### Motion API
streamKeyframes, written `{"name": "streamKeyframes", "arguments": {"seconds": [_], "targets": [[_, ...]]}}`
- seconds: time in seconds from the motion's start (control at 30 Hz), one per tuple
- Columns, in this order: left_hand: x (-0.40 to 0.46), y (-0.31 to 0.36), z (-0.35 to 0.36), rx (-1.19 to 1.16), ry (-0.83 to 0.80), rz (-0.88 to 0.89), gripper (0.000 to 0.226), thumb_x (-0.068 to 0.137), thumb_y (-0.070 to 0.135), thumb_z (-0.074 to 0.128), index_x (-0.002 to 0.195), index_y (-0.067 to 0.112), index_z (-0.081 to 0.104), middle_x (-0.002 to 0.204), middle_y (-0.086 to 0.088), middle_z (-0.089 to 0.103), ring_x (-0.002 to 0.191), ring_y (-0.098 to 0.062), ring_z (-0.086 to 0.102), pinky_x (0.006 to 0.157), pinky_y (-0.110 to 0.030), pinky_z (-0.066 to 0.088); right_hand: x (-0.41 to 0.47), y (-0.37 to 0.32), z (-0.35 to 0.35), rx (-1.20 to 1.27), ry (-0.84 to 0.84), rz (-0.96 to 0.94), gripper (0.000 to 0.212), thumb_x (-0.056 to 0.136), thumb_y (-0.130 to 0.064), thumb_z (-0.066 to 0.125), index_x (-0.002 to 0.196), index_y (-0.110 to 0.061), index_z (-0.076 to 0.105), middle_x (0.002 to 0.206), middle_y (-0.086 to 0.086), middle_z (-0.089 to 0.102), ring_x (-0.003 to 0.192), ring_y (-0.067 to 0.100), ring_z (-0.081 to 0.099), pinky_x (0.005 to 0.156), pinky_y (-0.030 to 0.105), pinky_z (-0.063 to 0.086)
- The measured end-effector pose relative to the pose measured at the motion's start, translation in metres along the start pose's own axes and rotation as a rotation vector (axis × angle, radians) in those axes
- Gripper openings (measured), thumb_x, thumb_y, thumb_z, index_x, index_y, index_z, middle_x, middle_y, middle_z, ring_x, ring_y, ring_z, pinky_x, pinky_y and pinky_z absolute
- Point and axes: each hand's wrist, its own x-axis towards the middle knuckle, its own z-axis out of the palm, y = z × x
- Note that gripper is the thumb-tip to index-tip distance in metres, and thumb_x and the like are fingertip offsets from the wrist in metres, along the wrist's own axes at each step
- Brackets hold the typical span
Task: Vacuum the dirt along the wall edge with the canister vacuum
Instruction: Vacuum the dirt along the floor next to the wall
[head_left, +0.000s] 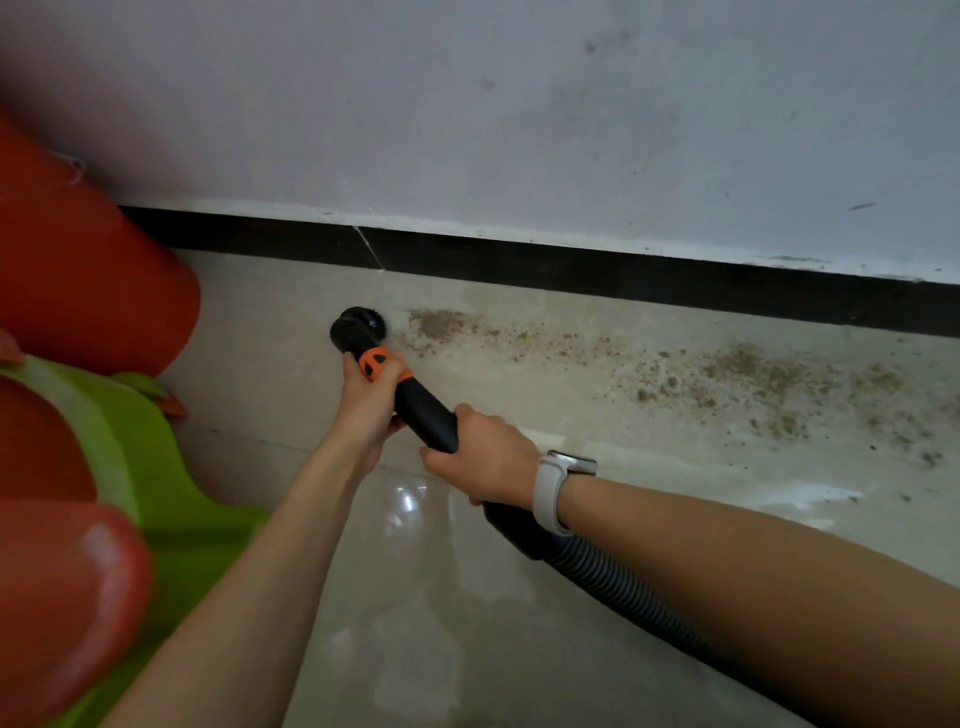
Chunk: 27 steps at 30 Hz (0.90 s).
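Pale glossy floor (467, 597) runs up to one black skirting strip (571, 265) under a scuffed white wall (519, 104). From the head camera, two hands are on one black vacuum handle (423, 410). The left hand (371, 400) wraps its grip round the front by the orange collar (376, 364), and the right hand (483, 457), wearing one white watch (556, 483), curls round the rear where the ribbed hose (613, 577) begins. One round brush nozzle (356, 325) sits on the floor near the skirting, just beside the left end of the brown dirt (675, 369) trail. Red and green plastic shapes (93, 322) crowd the left.
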Motion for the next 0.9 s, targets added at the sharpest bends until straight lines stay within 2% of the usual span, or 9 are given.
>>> {"name": "streamKeyframes", "arguments": {"seconds": [0.1, 0.17, 0.27, 0.4, 0.5, 0.6, 0.77, 0.9], "targets": [[-0.02, -0.008, 0.009, 0.005, -0.03, -0.028, 0.063, 0.095, 0.02, 0.048, 0.148, 0.021, 0.014, 0.103, -0.002, 0.05, 0.084, -0.014, 0.054, 0.061, -0.028, 0.049, -0.021, 0.011, 0.001, -0.044, 0.013, 0.02, 0.029, 0.086, -0.04, 0.056, 0.095, -0.016, 0.042, 0.085, 0.004, 0.06, 0.058, 0.023, 0.057, 0.063, 0.035, 0.053], [-0.037, -0.017, 0.016, -0.002, -0.032, -0.055, 0.065, 0.095, 0.02, 0.047, 0.149, 0.02, 0.01, 0.114, -0.01, 0.051, 0.084, -0.014, 0.055, 0.062, -0.028, 0.05, -0.037, 0.023, 0.002, -0.104, 0.007, 0.02, 0.031, 0.086, -0.043, 0.056, 0.096, -0.017, 0.042, 0.083, 0.002, 0.058, 0.062, 0.022, 0.055, 0.06, 0.032, 0.049], [-0.061, -0.034, 0.027, 0.006, -0.035, -0.074, 0.07, 0.097, 0.021, 0.045, 0.15, 0.021, 0.0, 0.117, -0.01, 0.05, 0.087, -0.015, 0.057, 0.071, -0.032, 0.053, -0.061, 0.044, 0.003, -0.195, -0.015, 0.011, 0.03, 0.087, -0.044, 0.056, 0.094, -0.021, 0.038, 0.074, -0.005, 0.049, 0.061, 0.017, 0.05, 0.053, 0.027, 0.037], [-0.065, -0.035, 0.04, -0.015, -0.008, -0.067, 0.075, 0.097, 0.021, 0.044, 0.15, 0.024, -0.009, 0.127, -0.009, 0.046, 0.095, -0.019, 0.055, 0.083, -0.037, 0.051, -0.062, 0.052, -0.004, -0.214, -0.021, 0.017, 0.03, 0.088, -0.044, 0.056, 0.095, -0.021, 0.039, 0.078, -0.003, 0.052, 0.064, 0.018, 0.051, 0.057, 0.027, 0.038], [-0.046, -0.023, 0.043, -0.028, 0.005, -0.055, 0.077, 0.097, 0.019, 0.043, 0.15, 0.025, -0.011, 0.118, -0.005, 0.047, 0.085, -0.013, 0.053, 0.073, -0.032, 0.051, -0.045, 0.043, -0.008, -0.157, 0.011, 0.031, 0.032, 0.087, -0.044, 0.057, 0.096, -0.017, 0.041, 0.085, 0.002, 0.057, 0.064, 0.023, 0.056, 0.062, 0.031, 0.047], [-0.026, -0.01, 0.038, 0.002, -0.012, -0.048, 0.074, 0.096, 0.018, 0.042, 0.151, 0.024, -0.008, 0.113, -0.005, 0.048, 0.082, -0.013, 0.052, 0.064, -0.028, 0.05, -0.027, 0.032, -0.009, -0.085, 0.035, 0.037, 0.031, 0.087, -0.042, 0.057, 0.095, -0.016, 0.041, 0.086, 0.005, 0.06, 0.06, 0.023, 0.056, 0.06, 0.03, 0.046], [0.007, 0.015, 0.034, 0.068, -0.016, -0.064, 0.071, 0.095, 0.02, 0.042, 0.151, 0.024, -0.002, 0.117, -0.007, 0.045, 0.083, -0.016, 0.053, 0.062, -0.032, 0.049, 0.004, 0.012, -0.015, 0.014, 0.051, 0.041, 0.029, 0.087, -0.036, 0.057, 0.097, -0.013, 0.042, 0.088, 0.009, 0.063, 0.061, 0.026, 0.062, 0.062, 0.035, 0.054], [0.012, 0.024, 0.036, 0.098, -0.015, -0.082, 0.071, 0.095, 0.021, 0.043, 0.151, 0.025, -0.001, 0.105, -0.004, 0.047, 0.083, -0.018, 0.053, 0.059, -0.032, 0.048, 0.008, 0.007, -0.016, 0.113, 0.045, 0.063, 0.026, 0.087, -0.034, 0.057, 0.094, -0.013, 0.042, 0.074, 0.003, 0.059, 0.047, 0.02, 0.061, 0.052, 0.029, 0.051]]}}
